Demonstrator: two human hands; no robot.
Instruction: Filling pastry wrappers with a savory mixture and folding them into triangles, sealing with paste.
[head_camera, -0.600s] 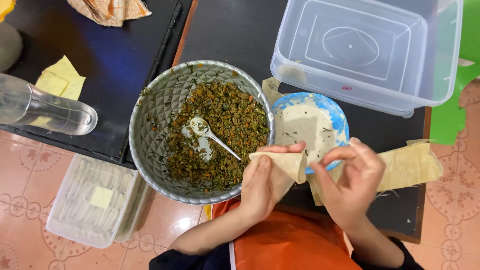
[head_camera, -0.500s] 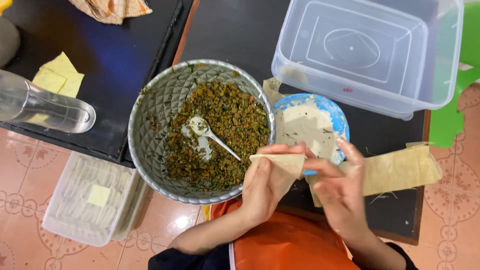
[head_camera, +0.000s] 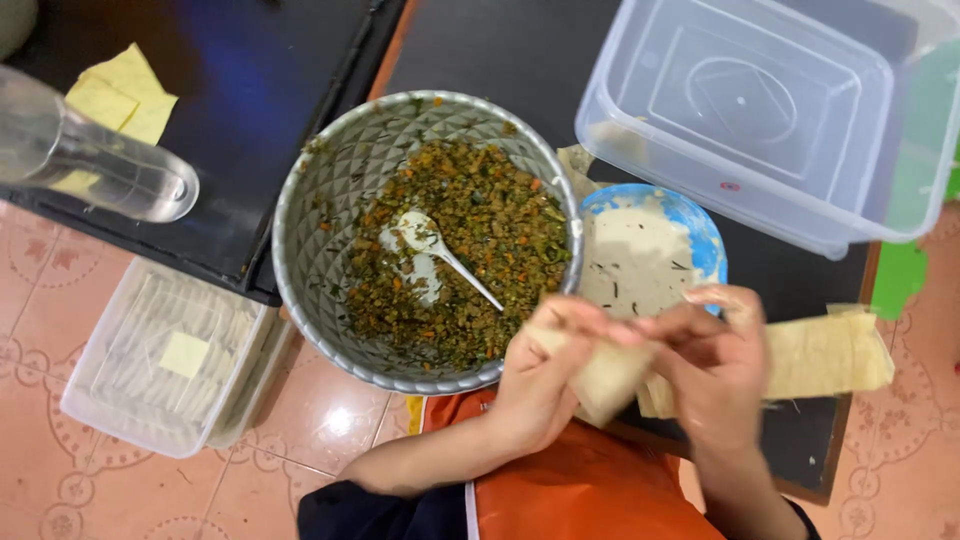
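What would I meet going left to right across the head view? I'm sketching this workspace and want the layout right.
Clear bottle → lidded plastic box on the floor → metal bowl of filling with white spoon → left hand → blue dish of paste → right hand → stack of pastry strips.

Both hands meet in front of the body, fingertips almost touching. The left hand (head_camera: 540, 385) is curled, its fingers pinched together, forearm angling up from lower left. The right hand (head_camera: 715, 365) is blurred, fingers bent inward towards the left.
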